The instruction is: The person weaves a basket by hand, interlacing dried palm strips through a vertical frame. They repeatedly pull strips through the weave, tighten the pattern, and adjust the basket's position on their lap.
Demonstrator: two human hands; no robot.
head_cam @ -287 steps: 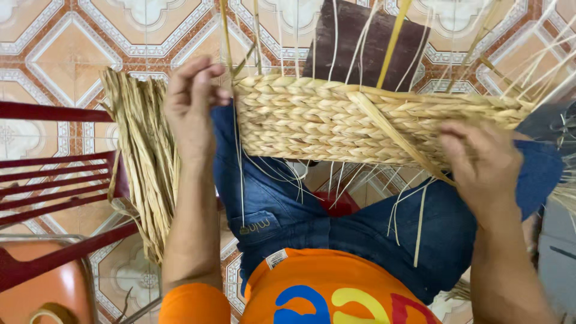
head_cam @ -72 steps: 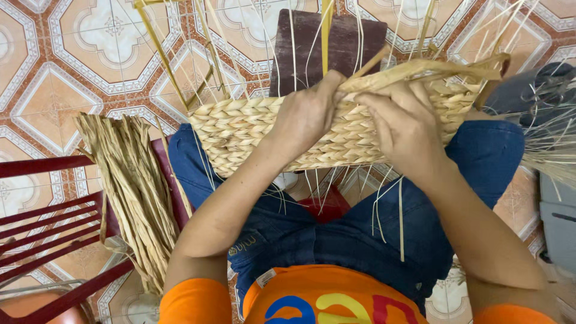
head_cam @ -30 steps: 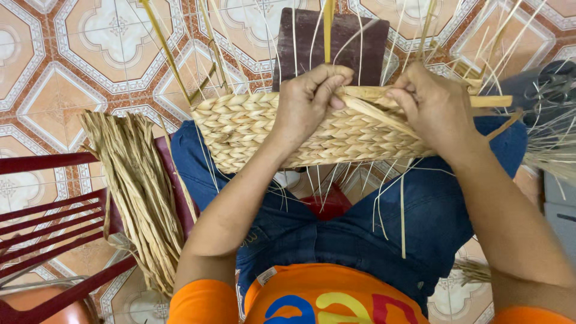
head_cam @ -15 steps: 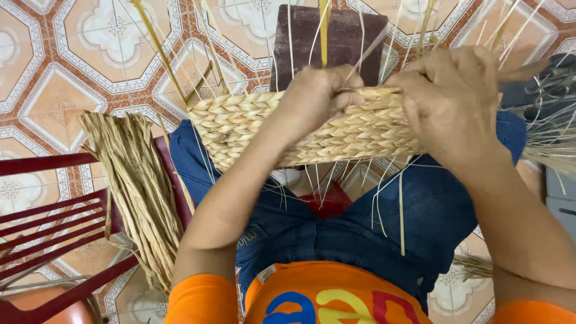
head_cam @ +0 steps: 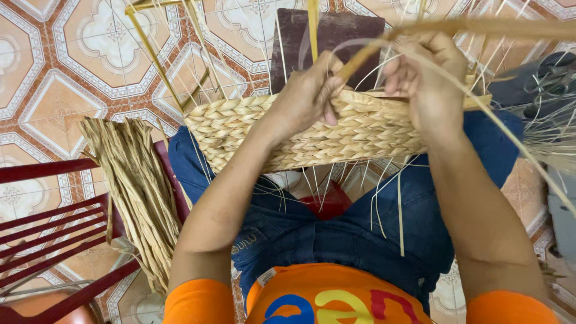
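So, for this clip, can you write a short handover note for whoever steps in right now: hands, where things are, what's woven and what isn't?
Left hand: pressed on the top edge of the woven basket, fingers curled over the rim.
Right hand: grip closed on a flat straw strand, pulling it up and to the right from the rim.
The basket lies across the lap on the jeans. Spare straw bundle hangs over the red chair on the left.
Done: several plaited rows along the basket wall.
Left: the upright stakes above the rim stand unwoven, and loose thin ends hang untrimmed below.
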